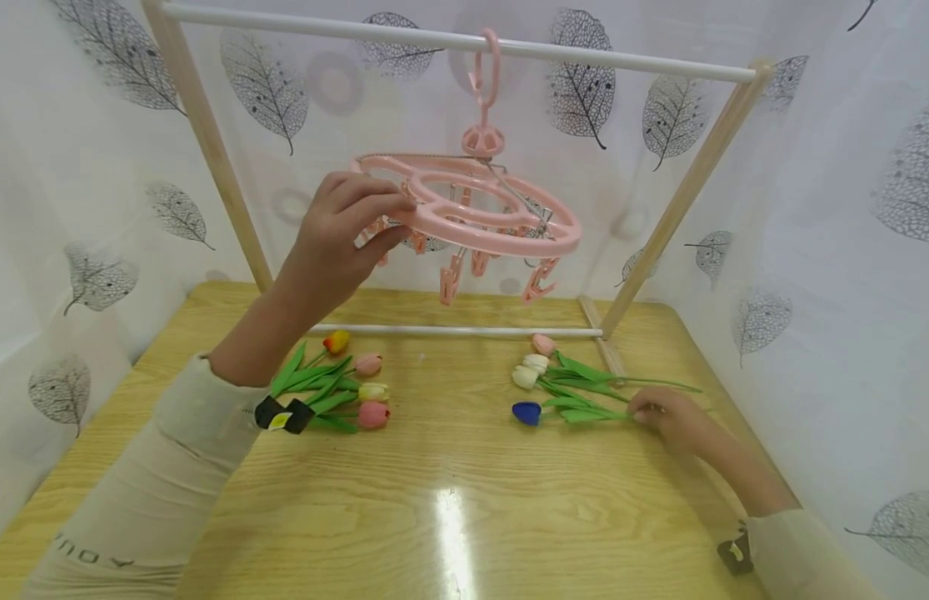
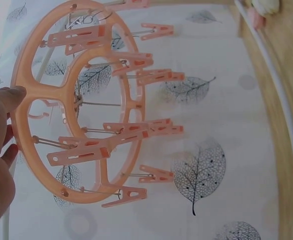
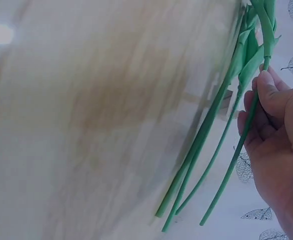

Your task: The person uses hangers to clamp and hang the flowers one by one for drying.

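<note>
A round pink clip hanger (image 1: 501, 242) hangs by its hook from a white rail, its small clips dangling below the ring. My left hand (image 1: 352, 221) pinches the left side of its rim, thumb underneath and fingers on top. The left wrist view shows the ring (image 2: 29, 90) and several clips (image 2: 79, 152) close to that hand. Low on the right, my right hand (image 1: 674, 421) pinches a green stem, seen between thumb and fingers as the tulip stem (image 3: 231, 165). That stem leads toward the blue tulip (image 1: 526, 413). White tulips (image 1: 526, 377) and a pink tulip (image 1: 542, 344) lie beside it.
A wood-sided stand carries the white top rail (image 1: 344, 29) and a white lower bar (image 1: 464, 332) at the table's back. Another bunch of artificial tulips (image 1: 374, 415) lies on the left of the wooden table (image 1: 404, 517). Leaf-patterned white curtains (image 1: 831, 250) surround it.
</note>
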The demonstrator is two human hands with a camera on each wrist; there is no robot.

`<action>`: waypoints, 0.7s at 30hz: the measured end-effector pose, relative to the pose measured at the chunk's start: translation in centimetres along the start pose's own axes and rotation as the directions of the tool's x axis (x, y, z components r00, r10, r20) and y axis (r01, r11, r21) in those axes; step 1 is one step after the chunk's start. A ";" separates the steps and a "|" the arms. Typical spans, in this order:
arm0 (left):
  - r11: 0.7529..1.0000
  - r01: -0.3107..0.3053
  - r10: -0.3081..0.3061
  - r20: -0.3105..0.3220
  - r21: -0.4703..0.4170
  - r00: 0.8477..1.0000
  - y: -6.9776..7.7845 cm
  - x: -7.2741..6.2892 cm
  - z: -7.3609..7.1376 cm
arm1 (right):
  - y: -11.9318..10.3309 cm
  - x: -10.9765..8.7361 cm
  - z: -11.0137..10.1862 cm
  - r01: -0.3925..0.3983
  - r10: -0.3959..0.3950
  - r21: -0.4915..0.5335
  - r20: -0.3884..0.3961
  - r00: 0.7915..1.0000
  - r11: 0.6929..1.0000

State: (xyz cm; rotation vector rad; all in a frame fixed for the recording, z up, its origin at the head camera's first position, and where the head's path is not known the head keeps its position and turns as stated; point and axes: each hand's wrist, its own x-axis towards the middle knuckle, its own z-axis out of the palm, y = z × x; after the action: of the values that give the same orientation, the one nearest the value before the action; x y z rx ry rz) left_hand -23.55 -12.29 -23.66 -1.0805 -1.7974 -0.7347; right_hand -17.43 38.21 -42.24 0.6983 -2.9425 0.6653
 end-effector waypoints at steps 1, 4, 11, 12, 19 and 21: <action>1.000 0.001 -0.001 0.000 0.000 1.000 0.0 0.0 0.0 | -0.2 0.1 -0.1 -0.004 0.004 0.012 0.007 1.000 1.000; 1.000 0.001 -0.001 0.003 0.006 1.000 0.1 0.0 -0.1 | -0.8 0.3 -0.4 -0.013 0.012 0.044 0.024 1.000 0.999; 1.000 0.002 -0.002 0.001 0.018 1.000 0.1 -0.1 -0.1 | -2.8 0.8 -0.8 -0.036 0.035 0.115 0.018 0.999 0.993; 1.000 0.003 -0.003 0.001 0.020 1.000 0.2 -0.1 -0.2 | -3.1 0.9 -0.9 -0.033 0.031 0.129 0.015 0.999 0.991; 0.999 0.010 -0.010 0.011 0.034 1.000 0.3 -0.3 -0.3 | -5.9 1.7 -0.7 0.040 -0.043 0.287 0.003 0.999 0.957; 0.999 0.010 -0.010 0.013 0.046 1.000 0.3 -0.3 -0.3 | -6.7 2.0 -0.4 0.052 -0.057 0.306 0.006 0.998 0.950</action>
State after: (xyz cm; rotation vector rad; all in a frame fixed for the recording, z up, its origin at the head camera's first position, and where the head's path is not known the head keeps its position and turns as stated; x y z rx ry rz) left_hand -23.10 -12.56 -23.81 -1.0493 -1.8236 -0.6909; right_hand -16.31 32.13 -38.88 0.8050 -2.8490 1.1317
